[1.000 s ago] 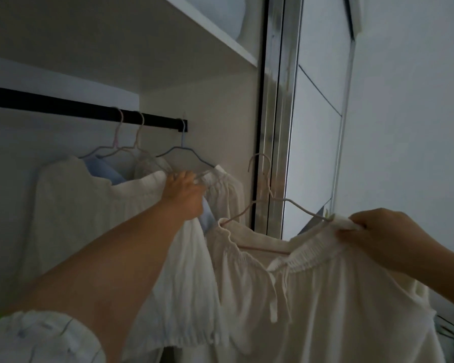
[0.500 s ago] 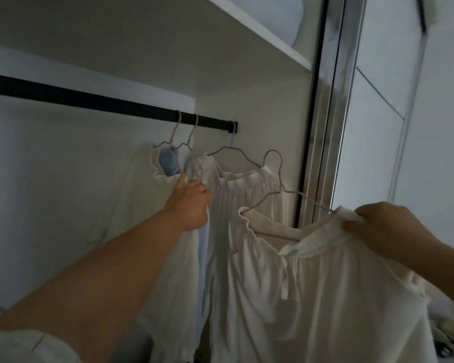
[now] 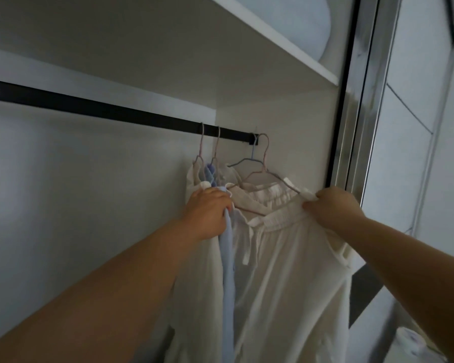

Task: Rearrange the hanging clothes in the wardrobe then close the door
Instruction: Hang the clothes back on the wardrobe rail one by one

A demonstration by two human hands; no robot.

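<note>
Both hands, white garment (image 3: 286, 258) now nearer rail (image 3: 116, 111).

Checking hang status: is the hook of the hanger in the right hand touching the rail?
Cannot tell. In the head view the hook overlaps the black rail end; no contact or gap shows.

Your left hand (image 3: 207, 212) grips the bunched clothes at the right end of the black rail (image 3: 110, 111), fingers curled round a blue garment (image 3: 227, 271) and white fabric. Your right hand (image 3: 330, 205) pinches the waistband of a white garment (image 3: 286, 271) on a wire hanger (image 3: 264, 163) whose hook sits near the rail's end bracket. A shelf (image 3: 273, 40) runs above; the sliding door (image 3: 409, 127) stands to the right.
</note>
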